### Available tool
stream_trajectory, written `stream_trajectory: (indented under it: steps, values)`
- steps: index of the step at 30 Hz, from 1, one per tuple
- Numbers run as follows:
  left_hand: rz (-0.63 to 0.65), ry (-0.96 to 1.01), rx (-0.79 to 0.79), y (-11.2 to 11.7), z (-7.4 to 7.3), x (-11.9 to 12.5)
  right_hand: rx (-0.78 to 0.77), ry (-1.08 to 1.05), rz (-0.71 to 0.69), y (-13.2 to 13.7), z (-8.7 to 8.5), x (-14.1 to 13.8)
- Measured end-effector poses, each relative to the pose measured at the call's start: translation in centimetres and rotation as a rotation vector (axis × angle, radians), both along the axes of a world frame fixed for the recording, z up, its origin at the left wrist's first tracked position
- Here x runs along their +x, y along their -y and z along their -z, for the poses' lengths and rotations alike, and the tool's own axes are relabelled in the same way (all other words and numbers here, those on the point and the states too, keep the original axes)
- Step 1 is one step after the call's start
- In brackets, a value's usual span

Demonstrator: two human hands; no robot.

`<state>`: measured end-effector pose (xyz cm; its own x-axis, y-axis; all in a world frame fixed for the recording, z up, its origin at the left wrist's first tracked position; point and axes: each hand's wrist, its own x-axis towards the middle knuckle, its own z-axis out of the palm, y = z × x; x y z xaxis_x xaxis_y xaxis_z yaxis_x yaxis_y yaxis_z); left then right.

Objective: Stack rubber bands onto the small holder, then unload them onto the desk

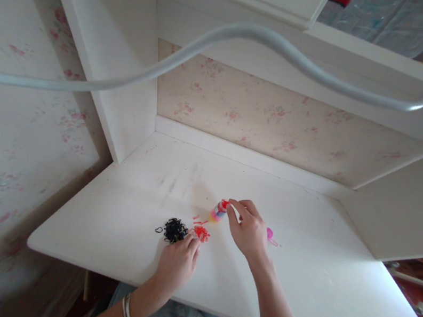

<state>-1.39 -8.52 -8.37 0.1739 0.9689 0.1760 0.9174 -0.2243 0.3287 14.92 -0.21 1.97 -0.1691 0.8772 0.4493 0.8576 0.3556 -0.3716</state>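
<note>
The hands are working apart: the right hand (246, 226) is touching the mouth of the jar (217, 213), the left hand (177, 261) is bunching its fingertips at the red pile (202, 234) — whether either is pinching anything, I cannot tell. The jar is standing on the table (103, 221), just beyond that pile. An uneven push risks tipping it; a careless sweep risks mixing in the black pile (174, 230).
</note>
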Motion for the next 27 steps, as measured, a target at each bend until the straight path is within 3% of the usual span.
stream_trajectory:
  steps: [5, 13, 27]
  values:
    - [0.003, -0.007, 0.000, 0.0, -0.1, 0.0, 0.024, 0.153, -0.072, 0.3, 0.1, -0.1]
    - [0.011, -0.015, -0.015, 0.0, 0.0, -0.1, -0.020, 0.066, -0.074, 0.1, 1.3, -0.1]
    - [0.017, -0.031, -0.015, 0.0, -0.2, 0.0, -0.167, 0.124, -0.037, -0.7, -0.1, -1.2]
